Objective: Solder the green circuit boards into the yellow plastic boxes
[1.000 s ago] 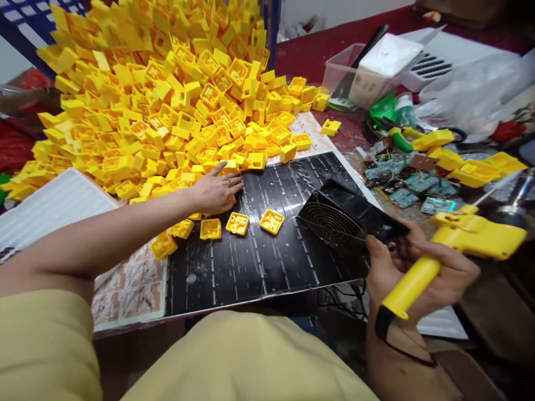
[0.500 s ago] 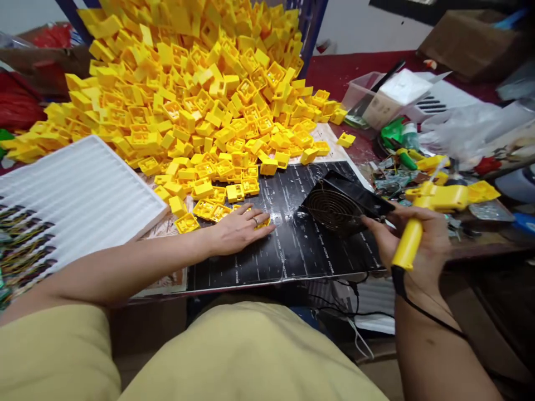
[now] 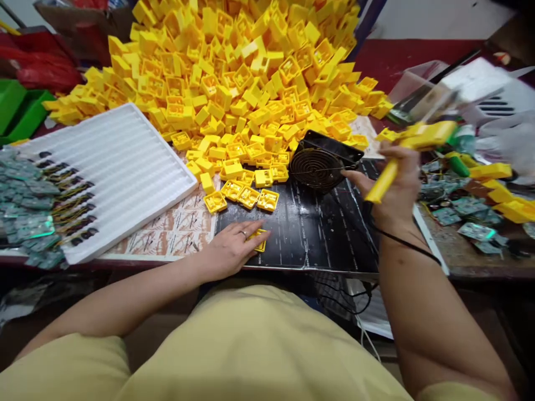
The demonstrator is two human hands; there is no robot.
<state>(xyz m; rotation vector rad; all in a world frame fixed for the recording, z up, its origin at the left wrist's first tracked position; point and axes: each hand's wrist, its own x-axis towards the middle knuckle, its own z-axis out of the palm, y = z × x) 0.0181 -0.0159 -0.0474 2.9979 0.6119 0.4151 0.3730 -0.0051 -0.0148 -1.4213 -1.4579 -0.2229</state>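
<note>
My left hand (image 3: 234,245) lies near the front edge of the black mat (image 3: 317,234), fingers curled over one small yellow plastic housing (image 3: 259,240). Just beyond it sit several loose yellow housings (image 3: 246,196) at the foot of a huge yellow pile (image 3: 234,78). My right hand (image 3: 397,189) is wrapped round the yellow handle of a yellow tool (image 3: 412,147), raised and blurred, and its fingers also touch a small black fan (image 3: 320,164) with a wire grille that stands on the mat.
A white ribbed tray (image 3: 112,172) holding green circuit boards (image 3: 25,211) lies at the left. More boards and yellow parts (image 3: 480,195) litter the right side, with a clear tub (image 3: 413,89) behind. Cables hang under the table's front edge.
My left hand has drawn back from the pile to the mat's front edge with one housing under it. My right hand has lifted the yellow tool and moved the fan toward the pile.
</note>
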